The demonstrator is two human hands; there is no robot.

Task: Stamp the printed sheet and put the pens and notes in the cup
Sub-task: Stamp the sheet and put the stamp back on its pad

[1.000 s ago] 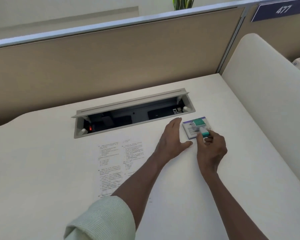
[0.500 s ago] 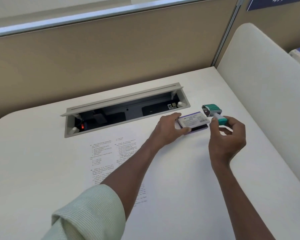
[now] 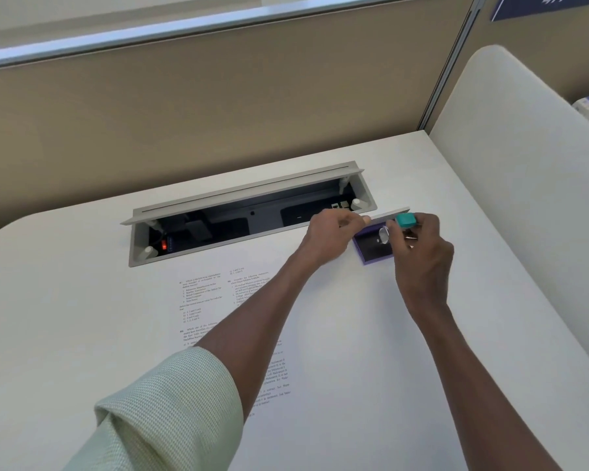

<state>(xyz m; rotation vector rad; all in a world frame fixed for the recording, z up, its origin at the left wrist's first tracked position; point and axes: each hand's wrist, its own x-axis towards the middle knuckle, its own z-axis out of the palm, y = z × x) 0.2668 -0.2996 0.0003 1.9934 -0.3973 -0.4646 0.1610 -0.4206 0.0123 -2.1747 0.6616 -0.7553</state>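
Observation:
A printed sheet (image 3: 204,300) lies flat on the white desk, partly under my left forearm. To its upper right sits a purple ink pad (image 3: 371,251) with its lid (image 3: 388,214) raised. My left hand (image 3: 330,234) pinches the lid's edge and holds it up. My right hand (image 3: 422,253) grips a stamp with a teal handle (image 3: 405,220), its face down over the dark pad. No pens, notes or cup are in view.
An open cable tray (image 3: 249,215) with sockets and a red light is sunk into the desk behind the sheet. A beige partition (image 3: 218,113) stands at the back. A cream divider (image 3: 524,164) rises on the right.
My right hand lifted the stamp off the ink pad's lid. My left hand took the lid and opened it. The stamp then came down over the open pad.

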